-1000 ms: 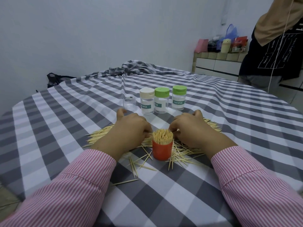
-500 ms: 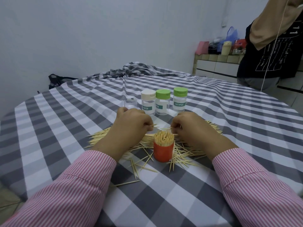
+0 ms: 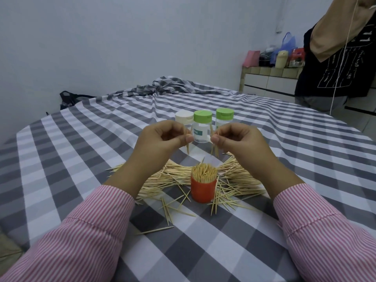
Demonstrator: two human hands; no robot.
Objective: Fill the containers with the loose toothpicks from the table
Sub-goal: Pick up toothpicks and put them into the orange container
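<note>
The orange container (image 3: pixel 203 188), a short plastic cylinder packed full of upright wooden toothpicks with their tips showing at its open mouth, stands on the checked tablecloth (image 3: pixel 81 159) in the middle of the loose toothpicks (image 3: pixel 173 178). These thin, pale, pointed sticks fan out flat on both sides of the orange container and scatter in front of it, a few lying apart nearer the viewer.

Both hands hover above and just behind the orange container, clear of the cloth. The left hand (image 3: pixel 162 139) pinches a small bunch of toothpicks (image 3: pixel 187 146) between thumb and curled fingers, the sticks hanging downward. The right hand (image 3: pixel 238 139) pinches its own small bunch (image 3: pixel 214 149) the same way. The two hands are near each other but apart. Pink-and-white striped sleeves (image 3: pixel 97 216) cover both forearms.

Behind the hands, farther from the orange container, three clear jars stand in a row: one with a white cap (image 3: pixel 184 117) and two with green caps (image 3: pixel 202 116), partly hidden by the fingers. The cloth is soft, grey-and-white gingham, rumpled at its far edge.
</note>
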